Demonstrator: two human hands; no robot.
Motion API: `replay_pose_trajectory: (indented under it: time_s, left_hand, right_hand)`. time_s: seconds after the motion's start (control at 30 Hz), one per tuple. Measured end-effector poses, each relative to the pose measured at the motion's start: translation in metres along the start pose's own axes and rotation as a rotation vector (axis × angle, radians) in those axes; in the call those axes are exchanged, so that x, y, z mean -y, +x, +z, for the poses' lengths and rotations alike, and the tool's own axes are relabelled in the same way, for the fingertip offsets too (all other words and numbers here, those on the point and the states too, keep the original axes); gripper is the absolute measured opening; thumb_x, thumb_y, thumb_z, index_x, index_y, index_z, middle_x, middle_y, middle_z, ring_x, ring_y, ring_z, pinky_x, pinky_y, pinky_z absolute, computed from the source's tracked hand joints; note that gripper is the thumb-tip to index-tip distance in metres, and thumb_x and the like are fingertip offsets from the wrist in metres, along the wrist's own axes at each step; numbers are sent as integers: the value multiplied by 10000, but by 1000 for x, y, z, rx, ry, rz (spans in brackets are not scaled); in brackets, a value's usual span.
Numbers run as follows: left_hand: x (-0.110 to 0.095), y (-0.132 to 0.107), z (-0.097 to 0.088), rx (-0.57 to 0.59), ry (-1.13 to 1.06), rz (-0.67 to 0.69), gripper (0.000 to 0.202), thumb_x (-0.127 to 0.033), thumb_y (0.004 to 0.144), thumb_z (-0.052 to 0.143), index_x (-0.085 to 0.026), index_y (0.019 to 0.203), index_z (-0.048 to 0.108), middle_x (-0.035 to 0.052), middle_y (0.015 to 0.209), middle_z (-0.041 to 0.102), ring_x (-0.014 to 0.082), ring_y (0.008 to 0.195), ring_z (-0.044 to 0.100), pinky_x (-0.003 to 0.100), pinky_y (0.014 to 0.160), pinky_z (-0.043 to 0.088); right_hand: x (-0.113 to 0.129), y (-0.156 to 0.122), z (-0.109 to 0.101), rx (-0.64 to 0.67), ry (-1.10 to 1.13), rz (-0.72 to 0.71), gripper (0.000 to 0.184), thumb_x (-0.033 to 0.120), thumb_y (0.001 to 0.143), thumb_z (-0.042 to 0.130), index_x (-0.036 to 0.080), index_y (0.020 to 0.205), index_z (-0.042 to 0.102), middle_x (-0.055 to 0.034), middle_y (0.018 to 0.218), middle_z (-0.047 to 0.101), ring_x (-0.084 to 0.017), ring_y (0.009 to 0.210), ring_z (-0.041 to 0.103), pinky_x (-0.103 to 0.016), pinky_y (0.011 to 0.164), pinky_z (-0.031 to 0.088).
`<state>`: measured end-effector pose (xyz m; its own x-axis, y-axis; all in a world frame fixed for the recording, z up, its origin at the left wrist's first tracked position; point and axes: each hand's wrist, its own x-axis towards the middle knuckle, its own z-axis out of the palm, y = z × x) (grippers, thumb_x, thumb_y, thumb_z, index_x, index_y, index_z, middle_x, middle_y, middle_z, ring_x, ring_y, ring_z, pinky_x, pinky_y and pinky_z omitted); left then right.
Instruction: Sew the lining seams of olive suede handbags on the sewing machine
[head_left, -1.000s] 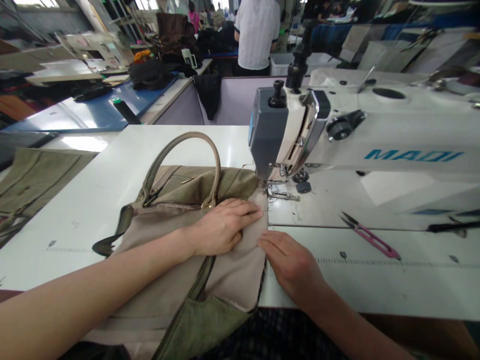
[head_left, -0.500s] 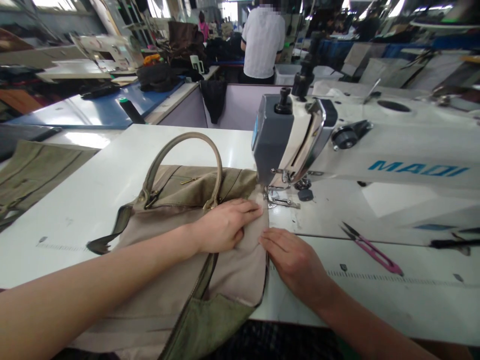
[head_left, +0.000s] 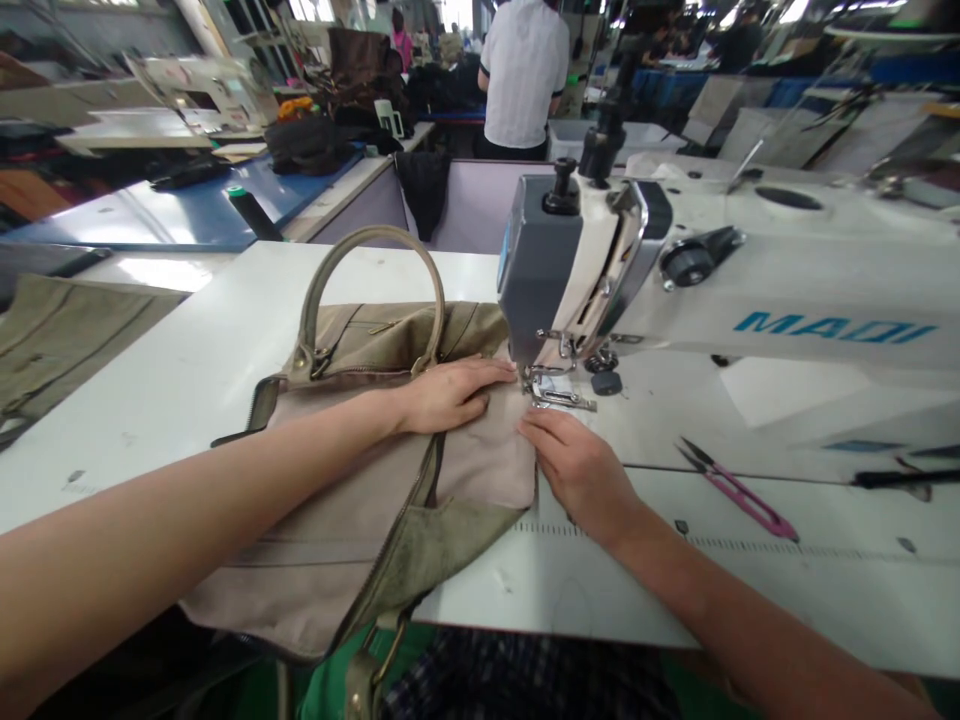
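An olive canvas handbag, with its pinkish-beige lining showing, lies across the white table. Its right edge runs beneath the needle and presser foot of a sewing machine. My left hand rests flat on the lining, fingers stretched towards the foot. Just in front of the foot, my right hand pinches the bag's edge between thumb and fingers. One rounded handle stands up at the back of the bag, and an opened zipper curves along the near side.
Pink-handled thread snips lie on the table right of my right hand. Another olive fabric piece is at the far left. A thread cone stands behind the table. A person in a white shirt is farther back.
The bag has moved away from me along the machine, both hands travelling with it. More of its near end shows, with a second handle hanging over the table's front edge.
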<state>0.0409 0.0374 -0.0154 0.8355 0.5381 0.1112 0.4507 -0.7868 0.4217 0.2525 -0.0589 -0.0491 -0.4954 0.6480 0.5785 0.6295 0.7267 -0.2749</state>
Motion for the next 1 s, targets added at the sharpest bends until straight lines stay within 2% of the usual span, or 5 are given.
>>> replay_pose_trajectory:
  time_s: [0.17, 0.3, 0.6, 0.77, 1.0]
  left_hand:
    - [-78, -52, -8, 125, -16, 33, 328, -379, 1011, 405, -187, 956, 664, 38, 1080, 674, 219, 1185, 533, 475, 1208, 118]
    - [-128, -110, 7, 138, 91, 71, 606, -614, 933, 464, -109, 1259, 537, 103, 1320, 568, 227, 1327, 417, 403, 1219, -60]
    - [-121, -144, 16, 174, 210, -118, 1090, -426, 767, 701, -129, 1530, -18, 110, 1535, 298, 232, 1421, 259, 407, 1200, 44]
    - [-128, -132, 11, 237, 287, -2, 982, -142, 585, 549, -118, 1501, 196, 80, 1581, 169, 228, 1460, 127, 448, 1193, -120]
    - [-126, -114, 15, 192, 276, 125, 412, -133, 731, 520, -142, 1139, 573, 110, 1283, 578, 244, 1288, 453, 437, 1220, -34]
  right_hand:
    - [47, -30, -17, 49, 204, 17, 331, 39, 956, 363, 116, 1029, 677, -134, 1028, 662, -236, 1031, 606, -396, 897, 561]
    - [81, -48, -29, 121, 300, 157, 356, 12, 925, 343, 119, 1062, 654, -127, 1044, 644, -226, 1039, 589, -366, 906, 546]
    - [106, -43, -30, 200, 147, 210, 265, 46, 953, 407, 95, 992, 664, -125, 964, 651, -259, 930, 604, -388, 834, 504]
    - [116, -42, -30, 223, 81, 279, 203, 43, 919, 487, 134, 900, 668, -74, 831, 645, -240, 761, 592, -366, 708, 442]
    - [118, -53, -29, 100, 91, 250, 309, 95, 990, 392, 161, 925, 686, -68, 909, 702, -207, 756, 635, -318, 666, 442]
